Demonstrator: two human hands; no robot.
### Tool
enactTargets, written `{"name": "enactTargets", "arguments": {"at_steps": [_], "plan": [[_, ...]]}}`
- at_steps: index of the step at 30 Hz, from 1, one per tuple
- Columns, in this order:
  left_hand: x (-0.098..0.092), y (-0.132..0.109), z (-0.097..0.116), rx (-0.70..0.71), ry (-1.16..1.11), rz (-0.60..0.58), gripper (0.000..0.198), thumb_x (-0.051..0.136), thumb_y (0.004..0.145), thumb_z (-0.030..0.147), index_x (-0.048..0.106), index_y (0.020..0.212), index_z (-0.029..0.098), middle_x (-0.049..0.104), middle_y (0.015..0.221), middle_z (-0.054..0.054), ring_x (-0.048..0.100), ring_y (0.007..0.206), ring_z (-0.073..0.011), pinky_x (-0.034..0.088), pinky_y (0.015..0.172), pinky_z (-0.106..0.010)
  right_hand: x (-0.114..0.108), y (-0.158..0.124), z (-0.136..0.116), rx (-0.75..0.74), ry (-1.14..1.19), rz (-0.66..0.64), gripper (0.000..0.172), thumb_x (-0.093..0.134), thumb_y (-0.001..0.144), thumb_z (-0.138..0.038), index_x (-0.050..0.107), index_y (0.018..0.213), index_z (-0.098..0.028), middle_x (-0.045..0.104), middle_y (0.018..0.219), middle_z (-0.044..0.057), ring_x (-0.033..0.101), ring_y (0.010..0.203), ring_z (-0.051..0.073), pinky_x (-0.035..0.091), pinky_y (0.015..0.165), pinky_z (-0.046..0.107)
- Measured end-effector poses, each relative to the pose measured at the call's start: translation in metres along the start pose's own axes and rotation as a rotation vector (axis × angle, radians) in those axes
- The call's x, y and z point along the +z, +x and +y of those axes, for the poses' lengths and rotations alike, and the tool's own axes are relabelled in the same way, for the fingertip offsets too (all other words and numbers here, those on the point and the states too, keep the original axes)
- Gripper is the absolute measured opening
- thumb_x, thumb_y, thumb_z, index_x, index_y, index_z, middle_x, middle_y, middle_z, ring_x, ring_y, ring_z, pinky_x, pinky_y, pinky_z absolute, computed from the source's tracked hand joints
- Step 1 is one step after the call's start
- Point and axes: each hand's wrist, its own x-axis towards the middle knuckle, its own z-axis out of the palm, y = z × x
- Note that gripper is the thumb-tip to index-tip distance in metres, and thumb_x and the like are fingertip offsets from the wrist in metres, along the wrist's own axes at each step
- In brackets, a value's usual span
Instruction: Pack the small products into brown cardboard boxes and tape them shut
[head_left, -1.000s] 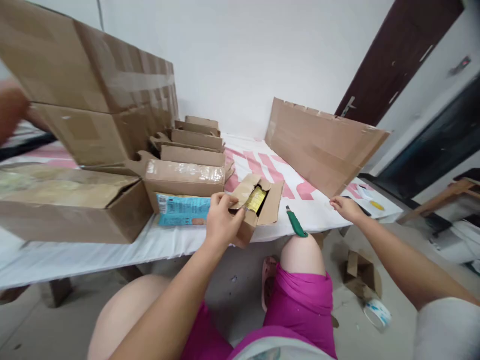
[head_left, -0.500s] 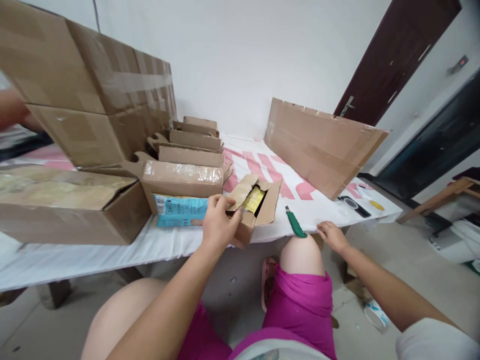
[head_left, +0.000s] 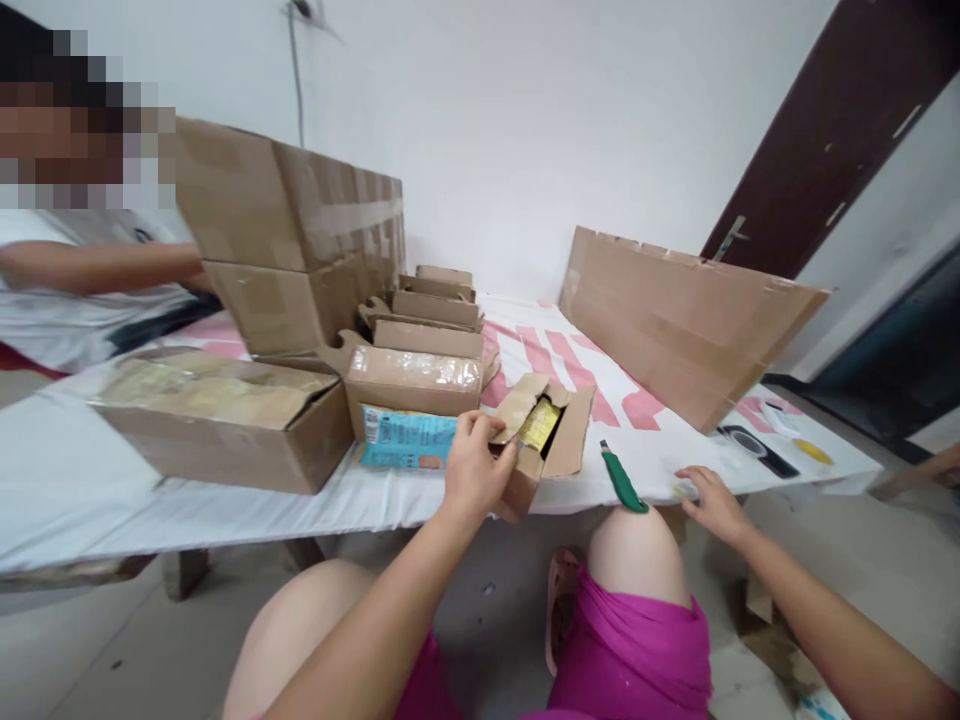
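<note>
A: Condition of the left hand (head_left: 476, 465)?

B: Nearly closed; pinching the left flap of a small cardboard carton (head_left: 519, 495) between thumb and fingertips.

A: And of the right hand (head_left: 712, 508)?

B: Half open, near the front edge of the white tablecloth (head_left: 660, 458), with fingers loosely bent and parted from the thumb. Beside the fingertips, a yellowish speck (head_left: 679, 490), too small to identify; impossible to tell whether touched or not.

A: Appearance of the carton?

B: Plain brown and oblong, with a ragged, dark opening along the top. Right flap folded outward above the cloth; left flap partly across the opening, under the fingers. Visible inside, between the flaps: a yellow packet (head_left: 540, 427), with print too small to read.

A: Position relative to the hands?

B: Immediately right of the left hand and in contact with it; well apart from the right hand. Near end at the front edge of the cloth.

A: Surroundings?

B: Between carton and right hand, a green utility knife (head_left: 624, 482), with handle end beside the right knee (head_left: 634, 555). Just left of the left hand, a blue packet (head_left: 409, 440), in front of a taped cardboard box (head_left: 416, 368).
</note>
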Motion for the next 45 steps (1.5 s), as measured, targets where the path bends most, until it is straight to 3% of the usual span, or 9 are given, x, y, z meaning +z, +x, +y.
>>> {"name": "enactTargets", "arguments": {"at_steps": [4, 16, 20, 25, 30, 33, 37, 40, 45], "plan": [[0.001, 0.000, -0.002, 0.006, -0.017, 0.041, 0.019, 0.058, 0.074, 0.019, 0.054, 0.093, 0.019, 0.054, 0.096, -0.005, 0.056, 0.092, -0.0203, 0.047, 0.081, -0.034, -0.019, 0.037, -0.017, 0.025, 0.078, 0.182, 0.031, 0.049, 0.072, -0.029, 0.058, 0.101, -0.022, 0.060, 0.102, 0.011, 0.057, 0.099, 0.028, 0.044, 0.092, 0.045], [0.003, 0.018, -0.038, -0.296, -0.360, 0.131, 0.019, 0.048, 0.083, 0.038, 0.047, 0.078, 0.020, 0.054, 0.074, 0.001, 0.052, 0.072, -0.0155, 0.040, 0.067, -0.026, -0.081, 0.136, -0.160, -0.225, 0.387, 0.310, 0.023, 0.051, 0.084, -0.039, 0.059, 0.095, -0.021, 0.061, 0.100, 0.009, 0.059, 0.093, 0.022, 0.049, 0.080, 0.037], [0.006, 0.017, -0.037, -0.274, -0.337, 0.133, 0.021, 0.048, 0.083, 0.040, 0.048, 0.078, 0.020, 0.053, 0.073, 0.001, 0.051, 0.070, -0.0148, 0.039, 0.066, -0.025, -0.097, 0.163, -0.219, -0.558, 0.334, -0.086, 0.029, 0.060, 0.079, -0.037, 0.062, 0.105, -0.024, 0.064, 0.105, 0.006, 0.059, 0.097, 0.021, 0.047, 0.085, 0.035], [0.012, 0.014, -0.034, -0.249, -0.471, 0.106, 0.029, 0.045, 0.087, 0.043, 0.049, 0.100, 0.018, 0.061, 0.089, -0.004, 0.059, 0.084, -0.0165, 0.045, 0.076, -0.028, -0.070, 0.181, -0.279, -0.749, 0.082, -0.570, 0.064, 0.083, 0.047, -0.029, 0.066, 0.107, -0.022, 0.067, 0.104, 0.007, 0.061, 0.095, 0.026, 0.047, 0.080, 0.033], [0.004, -0.003, -0.008, -0.133, -0.286, 0.121, 0.064, 0.059, 0.080, 0.046, 0.032, 0.130, 0.016, 0.050, 0.125, -0.016, 0.052, 0.114, -0.0243, 0.042, 0.096, -0.041, -0.056, 0.184, -0.288, -0.796, 0.035, -0.656, 0.064, 0.079, 0.048, -0.029, 0.065, 0.111, -0.025, 0.069, 0.103, 0.005, 0.063, 0.092, 0.025, 0.047, 0.075, 0.031], [-0.015, -0.001, -0.005, -0.064, -0.061, 0.134, 0.043, 0.051, 0.086, 0.040, 0.045, 0.119, 0.014, 0.052, 0.120, -0.016, 0.052, 0.112, -0.0245, 0.042, 0.095, -0.041, -0.059, 0.182, -0.283, -0.779, 0.008, -0.677, 0.063, 0.076, 0.053, -0.030, 0.064, 0.115, -0.024, 0.069, 0.102, 0.006, 0.064, 0.087, 0.024, 0.048, 0.071, 0.030], [-0.055, 0.018, -0.038, -0.248, 0.322, -0.172, 0.024, 0.047, 0.086, 0.037, 0.057, 0.072, 0.019, 0.063, 0.077, -0.008, 0.062, 0.083, -0.0235, 0.047, 0.075, -0.035, -0.063, 0.176, -0.282, -0.729, 0.057, -0.683, 0.063, 0.075, 0.056, -0.032, 0.063, 0.117, -0.023, 0.067, 0.111, 0.007, 0.064, 0.095, 0.026, 0.049, 0.076, 0.031], [-0.072, 0.026, -0.068, -0.427, 0.513, -0.424, 0.028, 0.062, 0.074, 0.047, 0.059, 0.070, 0.020, 0.066, 0.079, -0.009, 0.064, 0.080, -0.0257, 0.046, 0.070, -0.032, -0.068, 0.172, -0.286, -0.674, 0.044, -0.732, 0.062, 0.072, 0.059, -0.029, 0.061, 0.120, -0.023, 0.065, 0.116, 0.008, 0.062, 0.101, 0.028, 0.048, 0.081, 0.033], [-0.051, 0.021, -0.083, -0.504, 0.721, -0.270, 0.045, 0.068, 0.070, 0.047, 0.058, 0.103, 0.017, 0.060, 0.111, -0.015, 0.057, 0.105, -0.0323, 0.045, 0.082, -0.037, -0.078, 0.165, -0.297, -0.620, -0.122, -0.813, 0.061, 0.067, 0.063, -0.029, 0.059, 0.122, -0.017, 0.063, 0.119, 0.012, 0.059, 0.106, 0.030, 0.045, 0.087, 0.036]]}}
